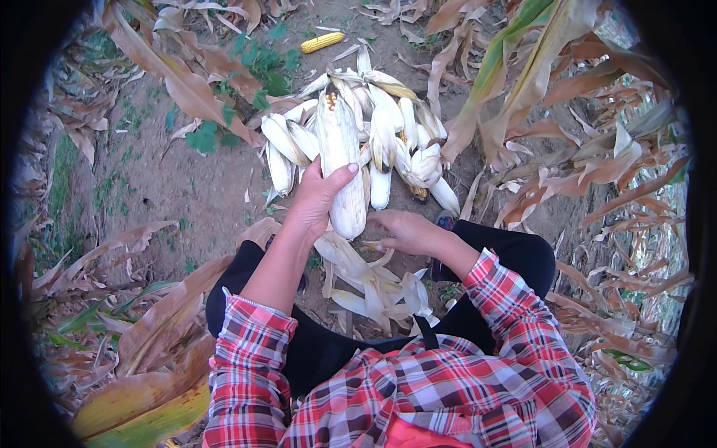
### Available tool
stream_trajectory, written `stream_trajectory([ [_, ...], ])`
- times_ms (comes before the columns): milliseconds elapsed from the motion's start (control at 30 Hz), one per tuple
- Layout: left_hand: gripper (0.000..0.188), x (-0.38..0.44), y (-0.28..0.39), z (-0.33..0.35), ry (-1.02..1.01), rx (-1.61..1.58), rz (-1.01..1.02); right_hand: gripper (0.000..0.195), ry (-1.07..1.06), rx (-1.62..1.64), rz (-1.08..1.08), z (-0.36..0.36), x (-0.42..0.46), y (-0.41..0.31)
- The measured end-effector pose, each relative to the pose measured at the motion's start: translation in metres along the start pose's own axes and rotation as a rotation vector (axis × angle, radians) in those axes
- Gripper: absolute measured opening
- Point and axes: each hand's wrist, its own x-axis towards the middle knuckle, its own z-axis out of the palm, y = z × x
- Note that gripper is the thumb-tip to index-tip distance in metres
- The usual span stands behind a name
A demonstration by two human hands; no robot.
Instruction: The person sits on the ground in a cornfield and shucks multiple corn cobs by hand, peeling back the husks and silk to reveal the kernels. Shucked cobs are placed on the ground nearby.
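Observation:
My left hand (320, 193) grips a large ear of corn in its pale husk (347, 207), held upright in the picture with some orange kernels showing at its far tip. Just right of the ear's near end is my right hand (406, 231), its fingers apart, over loose husk leaves. Beyond both hands lies a pile of ears in dry husks (383, 120), a few with yellow kernels showing. Stripped husks (364, 274) lie on the soil between my legs. A bare yellow corn cob (322, 42) rests on the ground past the pile.
Dry corn stalks and leaves hang in at the right (521, 84) and reach over the soil at the upper left (185, 84). Low green weeds (203, 137) grow left of the pile. Long brown leaves (162, 330) lie beside my left leg.

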Motion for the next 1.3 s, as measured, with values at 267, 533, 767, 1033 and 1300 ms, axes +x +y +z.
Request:
stream_trajectory([
  [267, 0.044, -0.011, -0.030, 0.022, -0.246, 0.016, -0.215, 0.085, 0.631, 0.935, -0.207, -0.052, 0.010, -0.052],
  [533, 0.059, -0.016, -0.038, 0.034, -0.259, -0.153, -0.225, 0.046, 0.854, 0.768, -0.194, -0.039, 0.019, -0.043],
  [767, 0.056, -0.004, -0.039, 0.033, -0.051, -0.168, -0.137, 0.039, 0.975, 0.860, -0.210, -0.031, 0.023, -0.043],
  [1033, 0.062, 0.029, 0.016, -0.002, 0.288, -0.533, -0.015, 0.037, 0.680, 1.013, -0.292, -0.042, -0.005, -0.058],
  [1300, 0.062, 0.041, 0.035, -0.051, 0.447, -0.546, 0.040, 0.029, 0.310, 0.540, -0.264, -0.038, -0.044, -0.074],
])
